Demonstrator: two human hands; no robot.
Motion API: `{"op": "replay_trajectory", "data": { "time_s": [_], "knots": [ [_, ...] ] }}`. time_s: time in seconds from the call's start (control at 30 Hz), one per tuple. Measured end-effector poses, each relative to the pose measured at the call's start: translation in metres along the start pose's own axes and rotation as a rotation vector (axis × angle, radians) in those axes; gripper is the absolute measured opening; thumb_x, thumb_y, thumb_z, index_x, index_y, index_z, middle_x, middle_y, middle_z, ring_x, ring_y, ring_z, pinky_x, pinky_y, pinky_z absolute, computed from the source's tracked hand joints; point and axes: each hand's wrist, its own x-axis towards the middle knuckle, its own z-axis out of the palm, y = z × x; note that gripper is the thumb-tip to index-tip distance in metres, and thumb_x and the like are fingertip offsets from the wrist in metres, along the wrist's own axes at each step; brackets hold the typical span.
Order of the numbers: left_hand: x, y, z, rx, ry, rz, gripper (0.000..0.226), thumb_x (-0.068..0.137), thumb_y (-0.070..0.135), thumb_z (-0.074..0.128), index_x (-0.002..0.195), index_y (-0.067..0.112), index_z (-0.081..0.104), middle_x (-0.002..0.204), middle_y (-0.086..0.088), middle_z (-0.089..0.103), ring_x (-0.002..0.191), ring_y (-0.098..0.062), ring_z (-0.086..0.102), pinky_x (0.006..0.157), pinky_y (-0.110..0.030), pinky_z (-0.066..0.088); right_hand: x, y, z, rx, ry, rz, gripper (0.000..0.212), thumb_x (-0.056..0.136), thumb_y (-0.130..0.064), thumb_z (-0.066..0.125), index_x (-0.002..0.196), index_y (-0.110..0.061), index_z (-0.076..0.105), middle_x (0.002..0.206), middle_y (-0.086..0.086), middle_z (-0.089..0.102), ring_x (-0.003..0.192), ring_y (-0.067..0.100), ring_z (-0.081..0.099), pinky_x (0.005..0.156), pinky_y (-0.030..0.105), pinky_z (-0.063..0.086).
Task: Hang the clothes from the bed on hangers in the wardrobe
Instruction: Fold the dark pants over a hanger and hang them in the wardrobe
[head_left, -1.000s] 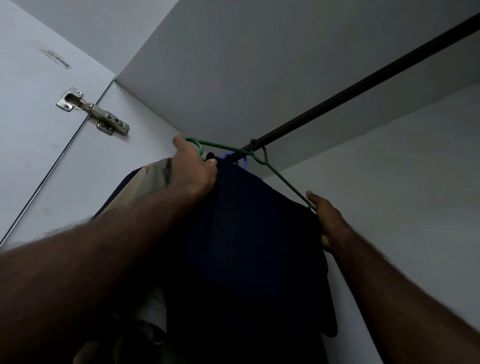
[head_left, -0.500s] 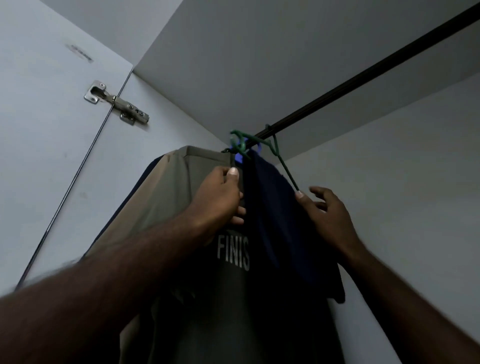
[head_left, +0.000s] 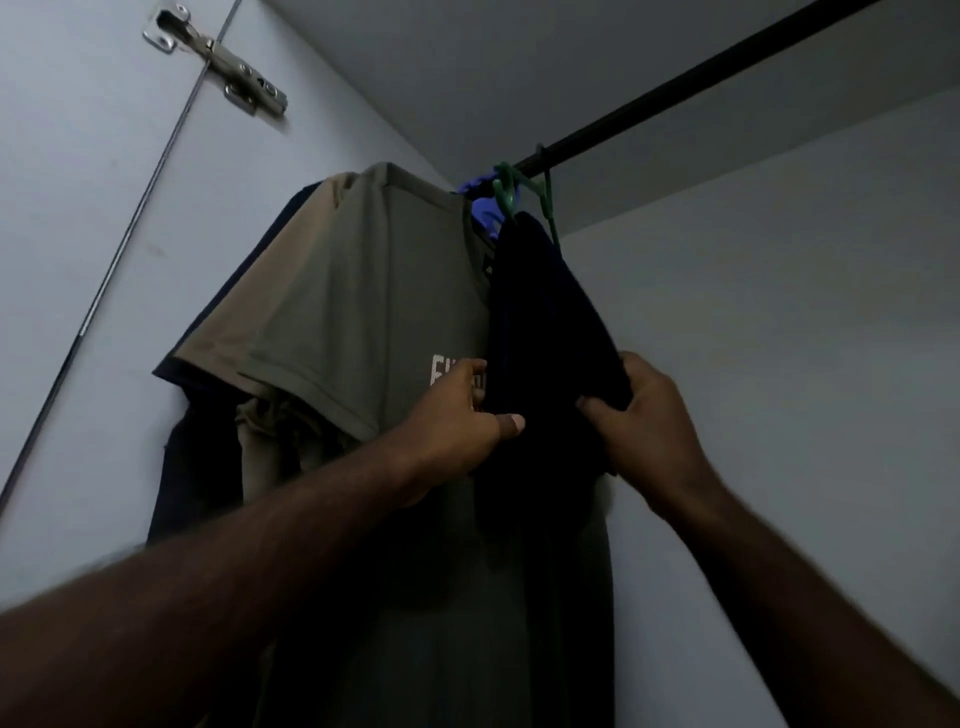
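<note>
Centre right of frame: dark garment (head_left: 540, 322) hangs from green hanger (head_left: 506, 189) on rail (head_left: 675, 91); left hand (head_left: 457, 415) pinches its edge, right hand (head_left: 639, 415) fingers curl round its hem. Risk: a downward tug slides it off, or unhooks the green hanger.

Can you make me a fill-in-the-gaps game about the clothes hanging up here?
1. The dark garment hangs from a ____ hanger.
2. The hanger hooks over a rail coloured ____.
3. ____ hands grip the garment: the left hand and the right hand.
Missing words: green, black, two.
</note>
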Motion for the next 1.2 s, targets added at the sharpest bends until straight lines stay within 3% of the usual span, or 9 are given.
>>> {"op": "replay_trajectory", "data": {
  "time_s": [0.13, 0.33, 0.47, 0.53, 0.67, 0.8, 0.9, 1.03, 1.2],
  "knots": [
    [-0.020, -0.014, 0.015, -0.026, 0.011, -0.070, 0.071, 0.082, 0.023, 0.077, 0.138, 0.024, 0.033, 0.110, 0.013, 0.055, 0.086, 0.006, 0.054, 0.069, -0.008, 0.049, -0.005, 0.007, -0.019, 0.089, 0.118, -0.024, 0.017, 0.086, -0.005, 0.067, 0.096, -0.018, 0.063, 0.085, 0.004, 0.070, 0.079, 0.022, 0.069, 0.071, 0.041, 0.058],
    [-0.029, -0.027, 0.059, -0.016, 0.184, -0.097, 0.095, 0.070, 0.047, 0.082, 0.144, 0.016, 0.031, 0.136, 0.000, 0.054, 0.117, -0.015, 0.057, 0.098, -0.034, 0.052, -0.022, 0.012, -0.024, 0.185, 0.216, -0.120, 0.042, 0.083, -0.009, 0.073, 0.117, -0.025, 0.054, 0.097, -0.015, 0.066, 0.088, -0.001, 0.067, 0.075, 0.018, 0.054],
    [-0.020, -0.020, 0.074, 0.099, 0.306, -0.065, 0.070, 0.081, 0.025, 0.076, 0.139, 0.013, 0.039, 0.130, -0.003, 0.057, 0.106, -0.013, 0.059, 0.078, -0.012, 0.050, -0.024, 0.013, -0.023, 0.102, 0.158, -0.206, 0.033, 0.089, -0.007, 0.065, 0.118, -0.023, 0.060, 0.091, -0.016, 0.065, 0.084, -0.002, 0.064, 0.076, 0.019, 0.053],
    [-0.019, -0.020, 0.072, 0.135, 0.357, -0.045, 0.063, 0.082, 0.019, 0.073, 0.136, 0.011, 0.042, 0.124, -0.003, 0.059, 0.099, -0.011, 0.061, 0.075, -0.013, 0.051, -0.022, 0.010, -0.024, 0.087, 0.146, -0.242, 0.026, 0.093, -0.007, 0.060, 0.117, -0.018, 0.064, 0.082, -0.016, 0.063, 0.074, -0.002, 0.061, 0.068, 0.014, 0.049],
    [-0.031, -0.013, 0.060, 0.127, 0.454, 0.007, 0.042, 0.081, 0.018, 0.069, 0.118, 0.016, 0.050, 0.091, 0.012, 0.060, 0.072, 0.005, 0.055, 0.051, -0.001, 0.040, -0.022, 0.005, -0.030, 0.117, 0.146, -0.295, 0.023, 0.097, -0.011, 0.057, 0.118, -0.014, 0.066, 0.073, -0.020, 0.061, 0.065, 0.001, 0.057, 0.062, 0.013, 0.045],
    [-0.046, 0.005, 0.044, 0.105, 0.432, 0.075, 0.030, 0.083, 0.019, 0.068, 0.109, 0.022, 0.053, 0.089, 0.012, 0.064, 0.072, 0.003, 0.063, 0.055, -0.006, 0.046, -0.024, -0.004, -0.032, 0.139, 0.139, -0.394, 0.028, 0.097, -0.014, 0.059, 0.124, -0.012, 0.065, 0.104, -0.003, 0.070, 0.096, 0.007, 0.066, 0.086, 0.030, 0.055],
    [-0.053, 0.025, 0.030, 0.130, 0.359, 0.090, 0.023, 0.086, 0.022, 0.065, 0.104, 0.027, 0.052, 0.091, 0.011, 0.065, 0.071, 0.002, 0.065, 0.055, -0.011, 0.049, -0.025, -0.011, -0.031, 0.048, 0.186, -0.543, 0.045, 0.088, -0.004, 0.059, 0.131, -0.014, 0.058, 0.132, -0.001, 0.059, 0.122, 0.015, 0.058, 0.106, 0.027, 0.044],
    [-0.052, 0.053, 0.005, 0.204, 0.357, 0.102, 0.012, 0.083, 0.027, 0.065, 0.093, 0.022, 0.060, 0.083, 0.002, 0.069, 0.070, -0.011, 0.068, 0.055, -0.023, 0.051, -0.037, -0.008, -0.030, -0.274, 0.174, -0.793, 0.050, 0.077, -0.007, 0.047, 0.124, 0.001, 0.062, 0.125, 0.002, 0.059, 0.121, 0.016, 0.051, 0.107, 0.028, 0.034],
    [-0.050, 0.071, -0.020, 0.258, 0.294, 0.071, 0.018, 0.082, 0.024, 0.068, 0.097, 0.015, 0.064, 0.083, -0.006, 0.072, 0.071, -0.021, 0.071, 0.064, -0.039, 0.059, -0.072, 0.021, -0.035, -0.282, 0.152, -0.728, 0.044, 0.084, -0.013, 0.042, 0.118, 0.002, 0.067, 0.120, 0.008, 0.067, 0.116, 0.013, 0.055, 0.107, 0.025, 0.037]
  ]
}}
